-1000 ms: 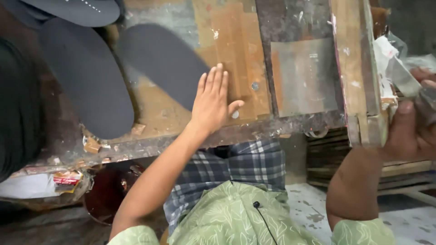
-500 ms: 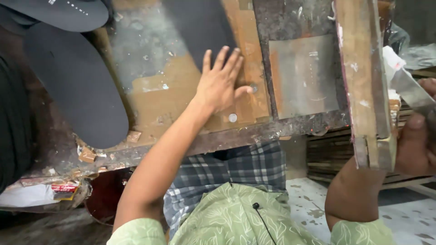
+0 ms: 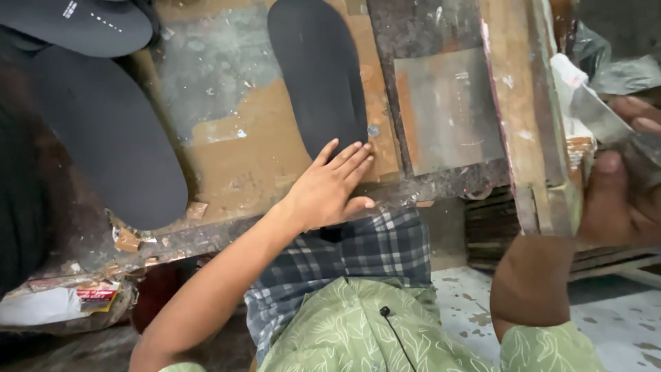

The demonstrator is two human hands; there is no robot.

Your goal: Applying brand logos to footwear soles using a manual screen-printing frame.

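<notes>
My left hand (image 3: 332,186) lies flat on the worn wooden workbench (image 3: 234,151), fingers spread, fingertips touching the near end of a black shoe sole (image 3: 318,72) that lies lengthwise on the bench. It grips nothing. At the right edge of the view my right hand (image 3: 620,200) is closed around a flat metal blade (image 3: 599,114) that points up and left past the bench's wooden side rail (image 3: 527,103). Part of that hand is cut off by the frame.
Two more black soles lie at the left: a large one (image 3: 110,138) and another (image 3: 82,24) at the top left corner. A grey metal plate (image 3: 447,114) is set into the bench. Crumpled plastic (image 3: 613,65) sits at far right. Scraps and paper (image 3: 55,303) lie below the bench.
My left hand slid back toward the bench's near edge, and the black sole now lies beyond its fingertips. My right hand with the blade came further into view.
</notes>
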